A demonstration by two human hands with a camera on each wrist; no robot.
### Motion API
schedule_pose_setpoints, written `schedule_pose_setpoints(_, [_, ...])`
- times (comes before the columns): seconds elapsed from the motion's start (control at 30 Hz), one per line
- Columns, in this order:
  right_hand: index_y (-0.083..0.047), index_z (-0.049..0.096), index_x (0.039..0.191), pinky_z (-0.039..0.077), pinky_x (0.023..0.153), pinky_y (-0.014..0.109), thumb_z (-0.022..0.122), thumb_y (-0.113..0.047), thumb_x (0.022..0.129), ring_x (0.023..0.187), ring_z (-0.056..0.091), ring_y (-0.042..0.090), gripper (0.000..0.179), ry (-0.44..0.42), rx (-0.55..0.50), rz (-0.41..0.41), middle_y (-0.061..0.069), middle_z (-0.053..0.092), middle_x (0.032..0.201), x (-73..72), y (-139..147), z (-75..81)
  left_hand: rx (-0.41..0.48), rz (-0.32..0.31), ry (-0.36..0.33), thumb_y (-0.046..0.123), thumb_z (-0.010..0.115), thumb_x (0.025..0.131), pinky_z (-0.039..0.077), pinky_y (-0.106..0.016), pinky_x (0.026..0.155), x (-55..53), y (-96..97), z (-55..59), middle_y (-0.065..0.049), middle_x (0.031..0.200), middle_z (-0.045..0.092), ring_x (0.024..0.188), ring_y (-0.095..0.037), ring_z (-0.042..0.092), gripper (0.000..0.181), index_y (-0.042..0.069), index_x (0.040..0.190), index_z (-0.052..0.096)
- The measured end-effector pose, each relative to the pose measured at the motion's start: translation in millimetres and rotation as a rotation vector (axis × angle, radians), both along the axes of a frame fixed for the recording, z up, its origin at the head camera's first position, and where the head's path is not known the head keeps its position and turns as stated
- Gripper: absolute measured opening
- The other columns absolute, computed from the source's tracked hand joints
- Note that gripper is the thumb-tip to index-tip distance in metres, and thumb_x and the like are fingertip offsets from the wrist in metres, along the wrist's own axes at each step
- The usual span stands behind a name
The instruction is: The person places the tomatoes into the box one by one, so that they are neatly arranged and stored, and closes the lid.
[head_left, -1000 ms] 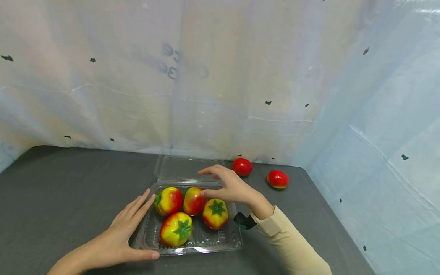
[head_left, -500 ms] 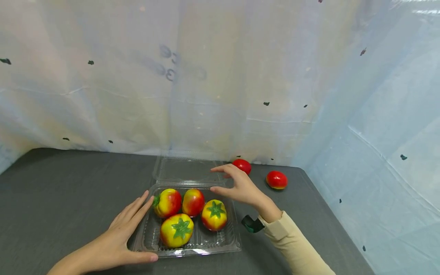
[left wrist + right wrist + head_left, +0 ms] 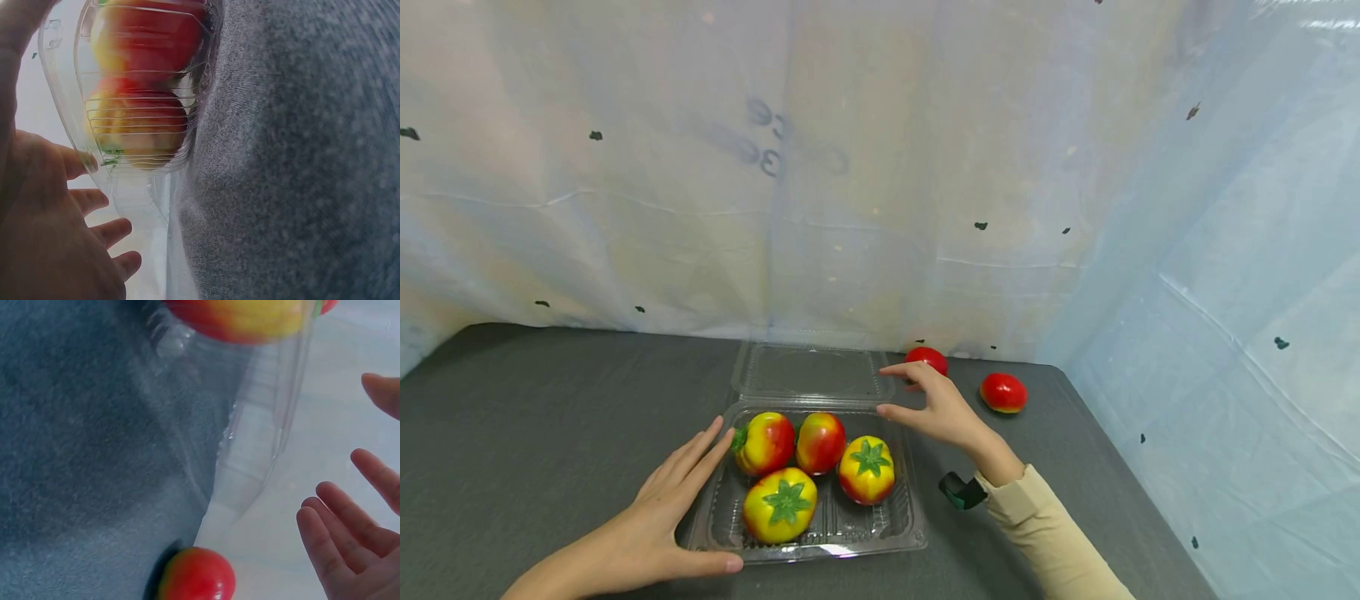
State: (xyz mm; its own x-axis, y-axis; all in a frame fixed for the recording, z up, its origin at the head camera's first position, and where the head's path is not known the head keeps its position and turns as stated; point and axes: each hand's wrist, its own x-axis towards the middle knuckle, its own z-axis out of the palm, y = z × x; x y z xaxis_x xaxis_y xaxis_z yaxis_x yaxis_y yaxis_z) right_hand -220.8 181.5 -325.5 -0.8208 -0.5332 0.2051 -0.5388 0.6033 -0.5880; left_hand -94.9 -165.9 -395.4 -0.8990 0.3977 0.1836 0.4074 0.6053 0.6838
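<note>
Clear plastic box [image 3: 850, 549]: sitting wide open on the dark table [image 3: 565, 417], part-filled by the looks of it. Some bare floor left, mostly front right.
Lid [image 3: 812, 371]: folded back on the far side, toward the plastic sheet [image 3: 850, 167]. Not closed over anything, so no boxing-up done yet.
Left hand [image 3: 662, 512]: spread along the box's left side, fingers pretty straight, gripping nothing. Actual contact with the rim? Hard to call.
Right hand [image 3: 947, 412]: hanging near the back right corner of the box, fingers loosely bent, nothing between thumb and fingertips.
Front fruit [image 3: 780, 504]: in, near left part of the box, green leafy top showing.
Back left fruit [image 3: 772, 443]: in, tipped sideways, leaves toward the left wall.
Back middle fruit [image 3: 822, 443]: in, just beside the back left one, leaves not visible.
Right fruit [image 3: 867, 471]: in as well, green top showing.
Red fruit by the sheet [image 3: 927, 357]: out on the table past the back right corner, partly hidden behind the right hand.
Other red fruit [image 3: 1003, 392]: also out, farther right, well apart from the box, untouched.
Fruit count: four in, two out. Roughly two-thirds done, at a guess, if meant for the same box.
</note>
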Motion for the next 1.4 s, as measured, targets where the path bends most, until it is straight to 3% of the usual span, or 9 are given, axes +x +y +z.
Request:
schedule_pose_setpoints(0.2, [-0.01, 0.058, 0.129, 0.046, 0.098, 0.049, 0.074, -0.026, 0.084, 0.115, 0.054, 0.034, 0.05, 0.013, 0.003, -0.03, 0.008, 0.056, 0.13, -5.4, 3.8, -5.0, -0.003, -0.001, 0.021, 0.047, 0.082, 0.068, 0.017, -0.078, 0.087, 0.5, -0.4, 0.3, -0.003, 0.162, -0.004, 0.138, -0.054, 0.011, 0.116, 0.027, 0.156, 0.009])
schedule_pose_setpoints(0.5, [-0.009, 0.059, 0.126, 0.047, 0.098, 0.049, 0.074, -0.023, 0.085, 0.114, 0.055, 0.034, 0.046, 0.041, -0.004, -0.054, 0.01, 0.056, 0.128, -12.9, 7.5, -12.5, -0.011, 0.013, -0.003, 0.051, 0.081, 0.068, 0.017, -0.078, 0.088, 2.7, 0.1, 2.7, 0.0, 0.162, -0.004, 0.138, -0.054, 0.011, 0.116, 0.029, 0.155, 0.009])
schedule_pose_setpoints(0.83, [-0.011, 0.059, 0.127, 0.042, 0.102, 0.05, 0.072, -0.026, 0.086, 0.122, 0.051, 0.03, 0.046, 0.067, 0.022, -0.172, 0.01, 0.052, 0.135, -29.0, 10.6, -19.3, -0.036, 0.022, -0.033, 0.054, 0.079, 0.069, 0.021, -0.08, 0.085, 3.1, 2.9, 4.9, -0.003, 0.162, -0.002, 0.138, -0.052, 0.014, 0.115, 0.032, 0.155, 0.006])
schedule_pose_setpoints(1.2, [-0.007, 0.058, 0.128, 0.038, 0.105, 0.054, 0.07, -0.024, 0.087, 0.127, 0.046, 0.034, 0.046, 0.059, 0.025, -0.192, 0.017, 0.047, 0.14, -37.1, 13.4, -24.0, -0.013, -0.009, 0.014, 0.047, 0.081, 0.07, 0.019, -0.08, 0.085, 2.3, -0.3, -0.7, -0.006, 0.162, -0.003, 0.138, -0.054, 0.012, 0.115, 0.027, 0.156, 0.008])
schedule_pose_setpoints(1.4, [-0.005, 0.059, 0.129, 0.034, 0.108, 0.055, 0.07, -0.024, 0.087, 0.132, 0.04, 0.037, 0.048, 0.101, 0.068, -0.19, 0.018, 0.047, 0.141, -43.8, 13.7, -26.4, -0.023, -0.007, 0.01, 0.049, 0.08, 0.07, 0.021, -0.08, 0.084, 2.6, -1.1, -0.5, -0.005, 0.162, -0.003, 0.138, -0.053, 0.013, 0.115, 0.027, 0.156, 0.007])
